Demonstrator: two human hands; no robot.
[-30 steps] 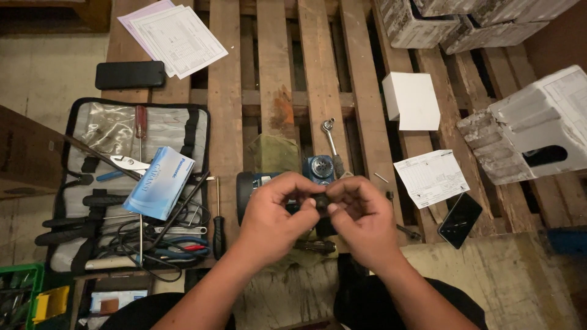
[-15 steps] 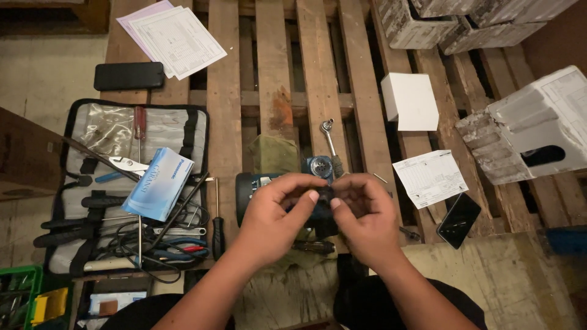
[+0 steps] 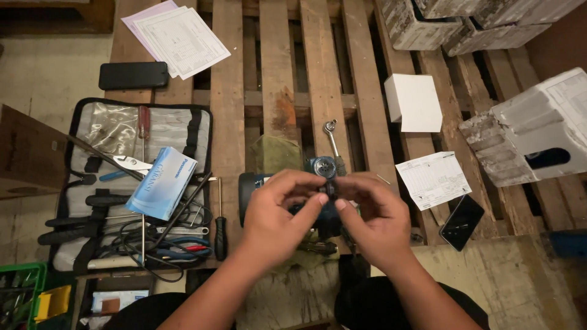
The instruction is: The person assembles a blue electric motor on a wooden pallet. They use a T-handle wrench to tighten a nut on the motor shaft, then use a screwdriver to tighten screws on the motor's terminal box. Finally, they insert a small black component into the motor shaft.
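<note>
1. The person is sitting over a wooden pallet [image 3: 278,67] with both hands meeting near the middle of the view.
2. The left hand [image 3: 275,214] is curling its fingers narrow, thumb and forefinger pinching a small dark part [image 3: 331,188].
3. The right hand [image 3: 373,211] is closing on the same small dark part from the 3 o'clock side, its fingertips touching those of the left.
4. The part is sitting between the two hands, just above a dark blue power tool [image 3: 321,168] lying on the pallet beneath them.
5. A ratchet wrench [image 3: 333,137] is lying at 12 o'clock from the hands, just beside the tool.
6. An open tool pouch [image 3: 131,183] is spreading out at 9 o'clock, with a light blue box [image 3: 162,182] resting on it.
7. A black screwdriver [image 3: 219,226] is lying between the pouch and the left hand.
8. A phone [image 3: 461,221] and a printed sheet [image 3: 433,178] are lying at 3 o'clock.
9. A white box [image 3: 414,102] is sitting at 1 o'clock, well apart from the hands.
</note>
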